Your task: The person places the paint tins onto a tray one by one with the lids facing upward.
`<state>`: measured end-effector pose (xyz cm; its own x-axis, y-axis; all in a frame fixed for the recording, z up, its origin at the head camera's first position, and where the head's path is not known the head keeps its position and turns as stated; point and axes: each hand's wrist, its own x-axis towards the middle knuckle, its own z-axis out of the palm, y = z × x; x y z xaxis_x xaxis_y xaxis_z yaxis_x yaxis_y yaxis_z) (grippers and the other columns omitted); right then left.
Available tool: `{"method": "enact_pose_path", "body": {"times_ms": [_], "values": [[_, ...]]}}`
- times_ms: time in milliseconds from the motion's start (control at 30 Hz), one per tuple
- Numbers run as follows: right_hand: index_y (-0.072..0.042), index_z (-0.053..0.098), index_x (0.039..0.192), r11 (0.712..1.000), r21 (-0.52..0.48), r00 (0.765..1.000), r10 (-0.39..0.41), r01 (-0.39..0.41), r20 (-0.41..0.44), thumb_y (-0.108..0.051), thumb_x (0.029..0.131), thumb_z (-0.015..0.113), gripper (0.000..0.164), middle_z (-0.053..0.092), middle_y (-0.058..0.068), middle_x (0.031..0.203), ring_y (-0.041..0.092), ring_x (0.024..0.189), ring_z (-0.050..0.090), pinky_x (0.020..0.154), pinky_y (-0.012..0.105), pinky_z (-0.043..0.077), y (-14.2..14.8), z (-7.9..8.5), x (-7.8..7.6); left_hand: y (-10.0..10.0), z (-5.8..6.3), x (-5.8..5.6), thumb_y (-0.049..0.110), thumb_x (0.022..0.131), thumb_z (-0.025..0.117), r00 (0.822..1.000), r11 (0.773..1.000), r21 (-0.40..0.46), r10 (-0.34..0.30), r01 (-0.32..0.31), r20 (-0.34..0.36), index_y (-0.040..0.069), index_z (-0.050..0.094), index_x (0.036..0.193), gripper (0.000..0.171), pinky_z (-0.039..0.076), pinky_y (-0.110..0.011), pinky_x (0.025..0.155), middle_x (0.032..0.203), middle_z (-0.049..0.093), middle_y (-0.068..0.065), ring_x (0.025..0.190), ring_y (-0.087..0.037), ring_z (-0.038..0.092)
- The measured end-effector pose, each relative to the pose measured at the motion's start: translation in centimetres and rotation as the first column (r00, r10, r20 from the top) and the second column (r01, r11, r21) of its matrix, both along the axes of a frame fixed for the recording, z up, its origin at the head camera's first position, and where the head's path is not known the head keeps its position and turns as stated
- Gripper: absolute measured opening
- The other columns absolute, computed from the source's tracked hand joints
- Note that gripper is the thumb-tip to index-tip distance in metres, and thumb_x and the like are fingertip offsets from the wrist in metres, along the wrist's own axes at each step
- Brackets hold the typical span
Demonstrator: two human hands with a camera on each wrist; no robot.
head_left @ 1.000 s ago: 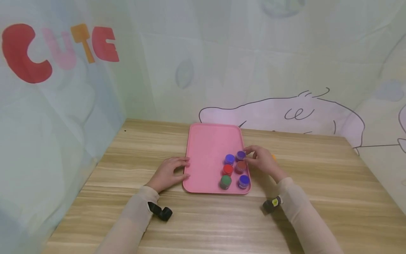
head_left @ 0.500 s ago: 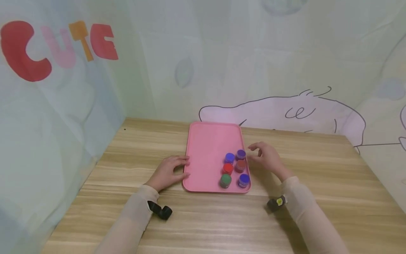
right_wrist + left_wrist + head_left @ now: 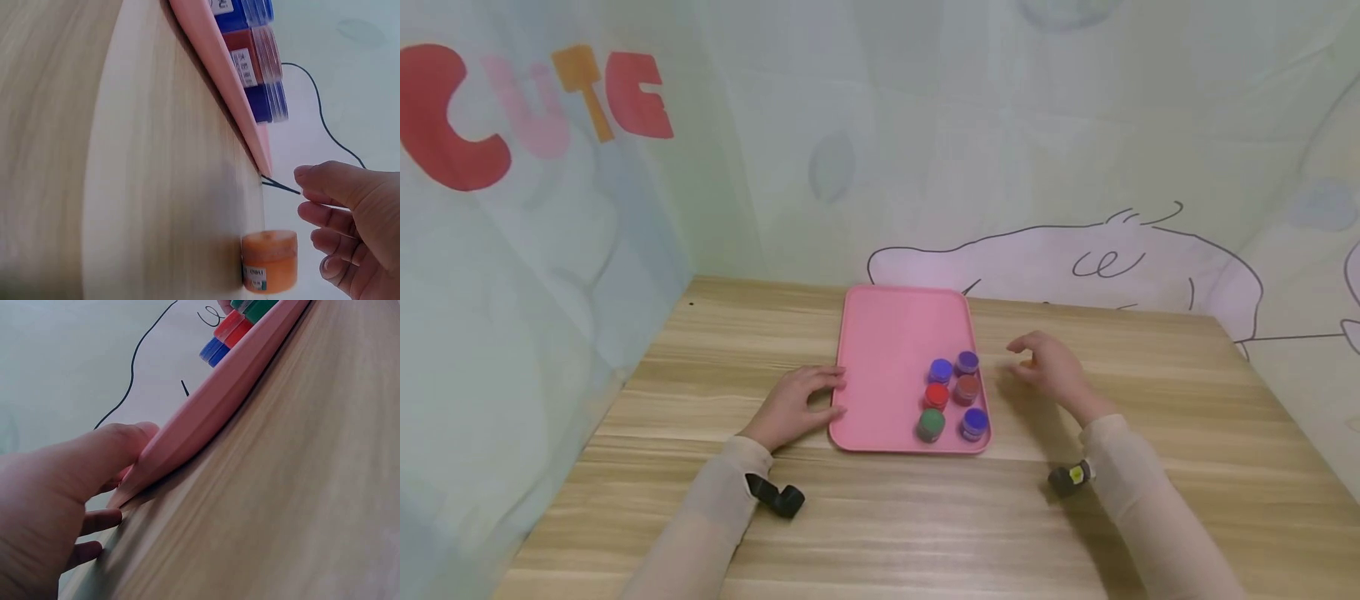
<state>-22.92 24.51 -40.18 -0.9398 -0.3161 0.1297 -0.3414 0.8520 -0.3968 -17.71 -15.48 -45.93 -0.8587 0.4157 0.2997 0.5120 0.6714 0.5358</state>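
Observation:
My left hand (image 3: 793, 407) rests its fingertips on the left rim of a pink tray (image 3: 887, 333); in the left wrist view the thumb touches the tray's edge. Small paint jars stand along the tray's right side: a green jar (image 3: 931, 425), a red jar (image 3: 936, 397), a brown-red jar (image 3: 966, 389) and several blue or purple jars, one a blue jar (image 3: 974, 423). Right of the tray, my right hand (image 3: 1056, 375) holds nothing, its fingers loosely bent. Beside those fingers an orange paint jar (image 3: 270, 261) stands on the table, mostly hidden by the hand in the head view.
The wooden table (image 3: 880, 525) carries the tray near its back edge. A printed cloth backdrop (image 3: 775, 150) rises behind and to the left. Small black cameras are strapped to both wrists.
My right hand has left the purple jar at the tray's right edge and moved right, to beside the orange jar. The left hand stays at the tray's left rim.

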Motion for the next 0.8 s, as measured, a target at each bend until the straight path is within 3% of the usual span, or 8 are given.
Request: {"method": "enact_pose_path", "body": {"times_ms": [200,533,700,800], "values": [[0.004,0.066,0.106,0.999,0.047,1.0,0.002,-0.001,-0.018,-0.012,0.084,0.07,0.028,0.064,0.022,0.107,0.039,0.101,0.06,0.091,0.053,0.05,1.1,0.1,0.2,0.0,0.0,-0.1,0.027,0.082,0.075,1.0,1.0,-0.006,0.0,0.0,0.003,0.007,0.069,0.113,0.038,0.041,-0.05,0.108,0.133,0.062,-0.007,0.125,-0.029,0.055],[0.005,0.065,0.108,0.99,0.138,0.998,0.042,-0.035,-0.047,-0.007,0.078,0.074,0.033,0.065,0.024,0.108,0.042,0.103,0.059,0.095,0.056,0.047,2.2,0.4,0.7,0.0,0.0,-0.1,0.025,0.081,0.076,1.0,1.0,0.004,-0.006,0.006,-0.016,0.007,0.07,0.112,0.037,0.043,-0.05,0.106,0.131,0.063,-0.008,0.124,-0.03,0.056],[0.005,0.065,0.108,0.986,0.166,0.998,0.041,-0.032,-0.05,-0.005,0.077,0.075,0.034,0.064,0.023,0.106,0.042,0.102,0.058,0.094,0.056,0.048,2.3,0.3,1.0,0.0,-0.3,-0.1,0.026,0.079,0.077,0.996,1.0,0.019,-0.013,0.014,-0.09,0.006,0.071,0.108,0.036,0.045,-0.05,0.101,0.126,0.065,-0.009,0.118,-0.032,0.059],[0.004,0.065,0.108,0.984,0.174,0.997,0.05,-0.039,-0.059,-0.005,0.076,0.075,0.035,0.064,0.023,0.105,0.041,0.101,0.059,0.092,0.056,0.048,2.4,0.2,1.1,0.0,-0.4,-0.1,0.026,0.079,0.076,0.995,1.0,0.015,-0.012,0.014,-0.101,0.005,0.071,0.108,0.036,0.046,-0.05,0.1,0.125,0.065,-0.01,0.117,-0.032,0.059]]}}
